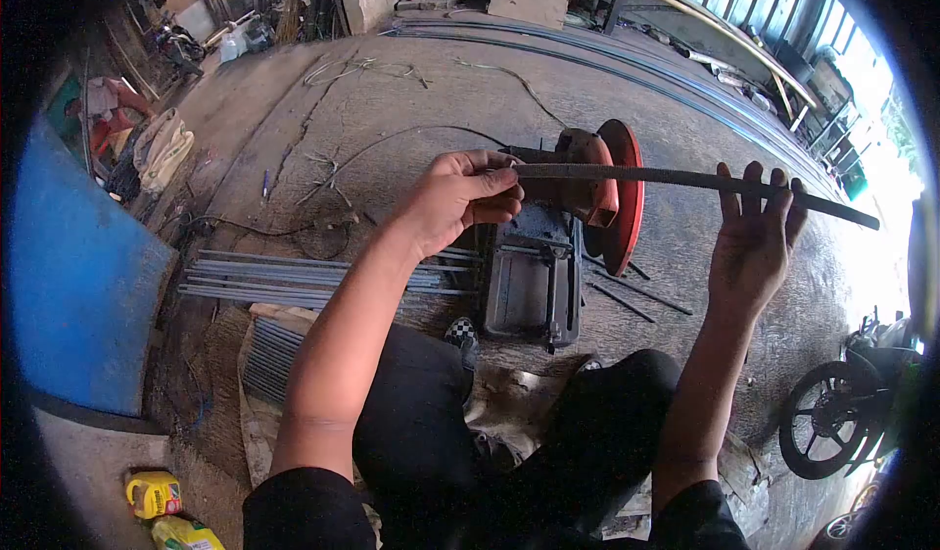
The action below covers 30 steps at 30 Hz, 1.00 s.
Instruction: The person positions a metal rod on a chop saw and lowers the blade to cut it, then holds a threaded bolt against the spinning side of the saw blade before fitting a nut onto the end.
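Note:
A long, dark metal rod [656, 175] with a ridged, thread-like surface is held up crosswise in front of me. My left hand [468, 195] pinches its left end between thumb and fingers. Near the other end, my right hand [756, 246] holds the rod across its fingers, palm facing me, and the tip juts out past them. Behind and below the rod stands a cut-off saw with a red disc-shaped guard [621, 207] and a dark base [519, 290]. The rod hides part of the saw's body.
Grey rods [294, 278] lie left of the saw, with shorter rods [271, 359] bundled near my leg. Several dark pieces [627, 300] lie right of the base. A cable [411, 131] crosses the floor. A blue panel [83, 266] stands left, a motorcycle wheel [830, 420] right.

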Tool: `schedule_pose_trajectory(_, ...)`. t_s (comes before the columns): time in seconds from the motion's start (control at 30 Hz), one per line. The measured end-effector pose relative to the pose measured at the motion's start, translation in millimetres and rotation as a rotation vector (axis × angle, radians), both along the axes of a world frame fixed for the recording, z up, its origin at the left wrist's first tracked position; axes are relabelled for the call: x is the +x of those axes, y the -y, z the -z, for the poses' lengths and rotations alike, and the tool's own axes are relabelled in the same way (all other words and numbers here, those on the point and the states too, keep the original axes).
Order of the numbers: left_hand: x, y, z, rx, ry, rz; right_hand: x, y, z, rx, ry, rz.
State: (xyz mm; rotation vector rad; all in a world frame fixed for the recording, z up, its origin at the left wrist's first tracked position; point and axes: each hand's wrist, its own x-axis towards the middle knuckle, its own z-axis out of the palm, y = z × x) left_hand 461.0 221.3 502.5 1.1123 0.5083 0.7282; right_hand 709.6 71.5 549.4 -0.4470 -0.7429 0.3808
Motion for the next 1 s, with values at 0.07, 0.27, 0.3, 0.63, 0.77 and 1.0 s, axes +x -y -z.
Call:
schedule_pose_trajectory(0.07, -3, 2, -8, -0.057, -0.046, 0.020, 3, -1, 1, -0.001, -0.011, 0.003)
schedule_pose_trajectory(0.27, -16, -12, -8, -0.271, -0.119, 0.305, 7, 4, 3, 0.049, 0.050, -0.052)
schedule_pose_trajectory(0.3, -18, -17, -6, -0.385, -0.093, 0.442, 7, 6, 3, 0.049, 0.049, -0.051)
schedule_pose_trajectory(0.63, 14, 17, -16, 0.024, -0.003, -0.236, -3, 8, -1, 0.072, -0.010, -0.009)
schedule_pose_trajectory(0.77, -1, 8, -12, 0.167, 0.061, -0.135, 1, 4, 3, 0.059, -0.066, -0.062)
schedule_pose_trajectory(1.0, -4, -8, -4, -0.023, 0.212, -0.197, 5, 10, -5, -0.002, 0.020, -0.028)
